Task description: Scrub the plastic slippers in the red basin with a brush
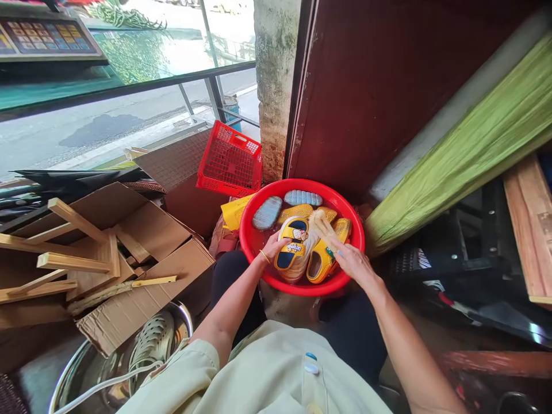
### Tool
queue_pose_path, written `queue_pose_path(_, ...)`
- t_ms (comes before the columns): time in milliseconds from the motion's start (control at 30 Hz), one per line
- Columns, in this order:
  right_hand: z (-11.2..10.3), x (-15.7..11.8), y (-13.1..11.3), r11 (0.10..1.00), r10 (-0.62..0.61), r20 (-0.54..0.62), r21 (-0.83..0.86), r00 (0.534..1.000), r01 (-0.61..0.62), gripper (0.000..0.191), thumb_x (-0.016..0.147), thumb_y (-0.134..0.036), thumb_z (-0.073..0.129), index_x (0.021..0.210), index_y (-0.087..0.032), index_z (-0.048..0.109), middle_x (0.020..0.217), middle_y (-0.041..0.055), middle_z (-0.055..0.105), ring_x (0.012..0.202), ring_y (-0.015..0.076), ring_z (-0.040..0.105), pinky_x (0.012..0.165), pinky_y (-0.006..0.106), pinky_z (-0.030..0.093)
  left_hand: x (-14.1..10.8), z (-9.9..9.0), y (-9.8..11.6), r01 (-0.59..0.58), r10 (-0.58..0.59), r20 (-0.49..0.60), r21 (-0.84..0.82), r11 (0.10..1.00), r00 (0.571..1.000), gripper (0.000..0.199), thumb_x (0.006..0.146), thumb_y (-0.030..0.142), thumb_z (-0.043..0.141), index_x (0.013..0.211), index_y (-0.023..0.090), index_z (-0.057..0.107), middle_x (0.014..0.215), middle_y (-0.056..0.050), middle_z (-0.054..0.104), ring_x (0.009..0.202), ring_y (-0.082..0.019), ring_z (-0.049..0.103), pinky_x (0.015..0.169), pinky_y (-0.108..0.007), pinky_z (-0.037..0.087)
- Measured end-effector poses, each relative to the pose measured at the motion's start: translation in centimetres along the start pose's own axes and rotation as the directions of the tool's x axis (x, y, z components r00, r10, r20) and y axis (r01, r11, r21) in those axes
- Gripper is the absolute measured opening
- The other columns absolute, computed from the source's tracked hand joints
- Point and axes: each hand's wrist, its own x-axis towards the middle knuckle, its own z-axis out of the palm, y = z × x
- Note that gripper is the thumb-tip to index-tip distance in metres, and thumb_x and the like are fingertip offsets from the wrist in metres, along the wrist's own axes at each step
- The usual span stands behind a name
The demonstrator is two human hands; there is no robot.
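A yellow slide sandal [291, 248] with dark navy parts and a cartoon print is tilted up over the red basin [357, 241]. My left hand [273, 247] grips its left edge, fingers partly hidden behind it. My right hand [350, 259] is closed around a pale brush [322, 223], its head close to the sandal's right side. Just below that hand a yellow clog [319, 263] leans in the basin. Behind, sole up, lie a yellow shoe [295, 213] and two light blue ones, one on the left [267, 213] and one at the back [303, 198].
A red plastic crate [230, 161] stands behind the basin. On the left are a cardboard box [146, 293], an upturned wooden stool [95, 264] and a metal basin [186, 319] holding a shoe. A green curtain [457, 149] hangs at right, beside a dark red door [366, 86].
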Motion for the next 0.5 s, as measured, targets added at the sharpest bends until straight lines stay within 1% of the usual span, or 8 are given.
queue_pose_path(33, 0.5, 0.2, -1.0, 0.999, -0.027, -0.019, 0.034, 0.999, 0.027, 0.063, 0.102, -0.026, 0.053, 0.163, -0.034, 0.044, 0.133, 0.0098, 0.072, 0.113, 0.0267, 0.071, 0.096, 0.038, 0.059, -0.1, 0.0, -0.1, 0.003, -0.003, 0.001, 0.007, 1.0, 1.0, 0.062, 0.063, 0.038, 0.089, 0.118, 0.015, 0.072, 0.104, -0.01, 0.079, 0.088, -0.026, 0.073, 0.085, -0.036, 0.056)
queue_pose_path(67, 1.1, 0.4, -2.1, 0.997, -0.048, -0.029, 0.059, 0.998, 0.05, 0.063, 0.102, -0.026, 0.052, 0.164, -0.034, 0.042, 0.136, 0.0102, 0.07, 0.115, 0.0262, 0.07, 0.099, 0.038, 0.058, -0.2, 0.0, -0.1, 0.004, -0.004, -0.006, 0.015, 1.0, 1.0, 0.06, 0.062, 0.037, 0.088, 0.115, 0.014, 0.073, 0.102, -0.01, 0.079, 0.086, -0.025, 0.072, 0.083, -0.035, 0.056)
queue_pose_path(133, 2.4, 0.5, -3.8, 0.996, -0.04, -0.043, 0.077, 0.998, 0.043, 0.06, 0.104, -0.024, 0.048, 0.163, -0.032, 0.044, 0.135, 0.0122, 0.071, 0.115, 0.0262, 0.071, 0.101, 0.039, 0.058, -0.4, -0.1, -0.2, 0.014, -0.014, -0.021, 0.032, 0.999, 1.0, 0.055, 0.062, 0.037, 0.086, 0.11, 0.014, 0.074, 0.096, -0.009, 0.079, 0.083, -0.025, 0.071, 0.08, -0.035, 0.055)
queue_pose_path(167, 3.0, 0.3, -4.3, 0.995, -0.027, -0.045, 0.091, 0.999, 0.031, 0.059, 0.104, -0.023, 0.046, 0.163, -0.03, 0.045, 0.134, 0.013, 0.071, 0.114, 0.0259, 0.071, 0.101, 0.038, 0.058, -0.4, -0.2, -0.3, 0.024, -0.023, -0.02, 0.039, 0.999, 1.0, 0.053, 0.062, 0.038, 0.085, 0.108, 0.013, 0.075, 0.094, -0.009, 0.079, 0.082, -0.025, 0.071, 0.079, -0.035, 0.054)
queue_pose_path(267, 4.8, -1.5, -3.5, 0.991, 0.013, -0.041, 0.136, 0.999, -0.007, 0.06, 0.101, -0.021, 0.049, 0.161, -0.029, 0.048, 0.131, 0.0112, 0.074, 0.115, 0.025, 0.072, 0.101, 0.036, 0.059, -0.5, -0.3, -0.1, 0.047, -0.048, 0.003, 0.076, 0.996, 0.999, 0.05, 0.063, 0.038, 0.081, 0.106, 0.013, 0.076, 0.09, -0.008, 0.078, 0.083, -0.026, 0.071, 0.08, -0.036, 0.053)
queue_pose_path(367, 6.1, -4.0, -1.6, 0.978, 0.009, -0.028, 0.208, 1.0, -0.003, 0.062, 0.099, -0.02, 0.049, 0.161, -0.03, 0.048, 0.137, 0.0079, 0.072, 0.121, 0.0223, 0.071, 0.102, 0.033, 0.059, -0.2, -0.3, 0.1, 0.032, -0.028, -0.043, 0.101, 0.994, 0.999, 0.046, 0.066, 0.036, 0.079, 0.105, 0.012, 0.076, 0.093, -0.01, 0.077, 0.086, -0.028, 0.07, 0.082, -0.038, 0.053)
queue_pose_path(433, 6.6, -5.2, -1.0, 0.963, 0.016, -0.024, 0.271, 1.0, -0.009, 0.06, 0.1, -0.023, 0.047, 0.16, -0.028, 0.049, 0.143, 0.0074, 0.069, 0.125, 0.0205, 0.07, 0.102, 0.032, 0.059, 0.2, -0.3, 0.0, 0.025, -0.016, -0.082, 0.104, 0.994, 0.997, 0.043, 0.071, 0.034, 0.076, 0.107, 0.012, 0.076, 0.098, -0.012, 0.077, 0.09, -0.029, 0.07, 0.085, -0.04, 0.054)
queue_pose_path(500, 6.8, -5.5, -1.3, 0.946, 0.067, -0.052, 0.322, 0.996, -0.047, 0.059, 0.101, -0.026, 0.046, 0.16, -0.025, 0.047, 0.146, 0.0083, 0.067, 0.126, 0.0206, 0.07, 0.102, 0.032, 0.059, 0.6, 0.0, -0.2, 0.038, -0.029, -0.087, 0.098, 0.994, 0.996, 0.043, 0.077, 0.033, 0.073, 0.114, 0.011, 0.073, 0.109, -0.014, 0.076, 0.1, -0.031, 0.07, 0.093, -0.041, 0.054)
